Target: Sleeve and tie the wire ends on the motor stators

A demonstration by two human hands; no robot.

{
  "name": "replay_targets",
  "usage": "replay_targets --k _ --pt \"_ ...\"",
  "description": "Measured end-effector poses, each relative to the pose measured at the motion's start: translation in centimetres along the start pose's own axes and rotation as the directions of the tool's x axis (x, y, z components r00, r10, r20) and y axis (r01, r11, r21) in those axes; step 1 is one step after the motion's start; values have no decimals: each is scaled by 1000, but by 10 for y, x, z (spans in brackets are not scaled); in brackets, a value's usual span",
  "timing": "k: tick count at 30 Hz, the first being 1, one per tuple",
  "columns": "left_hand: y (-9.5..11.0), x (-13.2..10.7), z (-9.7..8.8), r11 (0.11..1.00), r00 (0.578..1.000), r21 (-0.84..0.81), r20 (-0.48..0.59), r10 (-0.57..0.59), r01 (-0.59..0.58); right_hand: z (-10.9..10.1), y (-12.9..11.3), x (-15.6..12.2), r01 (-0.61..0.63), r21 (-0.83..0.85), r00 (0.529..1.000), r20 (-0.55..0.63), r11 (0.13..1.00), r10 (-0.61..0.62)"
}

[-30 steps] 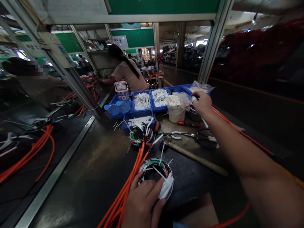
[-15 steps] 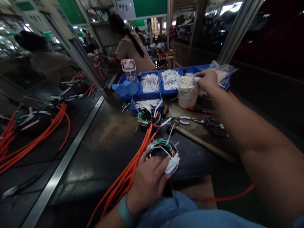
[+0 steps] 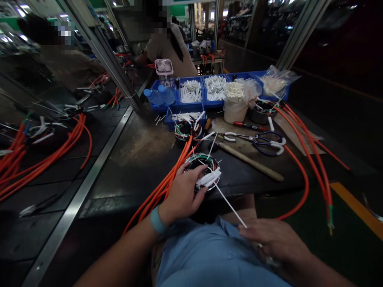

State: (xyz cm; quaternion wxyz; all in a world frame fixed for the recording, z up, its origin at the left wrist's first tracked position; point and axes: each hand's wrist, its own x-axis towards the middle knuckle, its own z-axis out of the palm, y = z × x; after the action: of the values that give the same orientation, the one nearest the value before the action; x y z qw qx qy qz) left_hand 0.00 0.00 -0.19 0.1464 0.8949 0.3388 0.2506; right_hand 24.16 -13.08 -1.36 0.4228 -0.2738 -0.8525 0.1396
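Note:
My left hand grips the near left side of a ring-shaped motor stator, fingers over its rim and thumb at the front. White sleeving lies bunched on the stator's near side, by my fingertips. A thin white cord runs taut from there down to my right hand. The right hand is closed on the cord's end, low over my lap. Something small and pale shows under its fingers, too blurred to name. Orange cables pass left of the stator.
Behind stand a second stator, blue bins of white tubes and a white tub. Scissors, a hammer and a red-handled tool lie right. Another stator trails orange cables over the edge. Two people work beyond.
My right hand has come from beside the white tub down to my lap, where it holds the cord. My left hand stays on the stator, its fingers slightly shifted. The view has tilted down.

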Motion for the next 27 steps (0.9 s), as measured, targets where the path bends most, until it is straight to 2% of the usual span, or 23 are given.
replay_targets --k 3,8,12,16,21,27 --pt "0 0 1 1000 1000 14 -9 9 -9 24 -2 -24 -85 39 995 -54 996 87" --pt "1 -1 2 999 1000 41 -4 26 -26 44 -3 -31 -128 51 986 -98 990 132" --pt "2 0 1 996 999 75 5 49 -49 45 -9 -22 -69 -17 985 -162 997 66" --pt "2 1 1 991 998 114 9 64 -65 41 -12 -17 5 -64 988 -153 998 -15" --pt "2 1 1 992 998 108 6 67 -67 44 -9 -26 -42 -47 994 -104 998 37" --pt "2 2 -1 991 997 118 12 70 -71 51 -6 -31 -71 -33 989 -132 997 66"
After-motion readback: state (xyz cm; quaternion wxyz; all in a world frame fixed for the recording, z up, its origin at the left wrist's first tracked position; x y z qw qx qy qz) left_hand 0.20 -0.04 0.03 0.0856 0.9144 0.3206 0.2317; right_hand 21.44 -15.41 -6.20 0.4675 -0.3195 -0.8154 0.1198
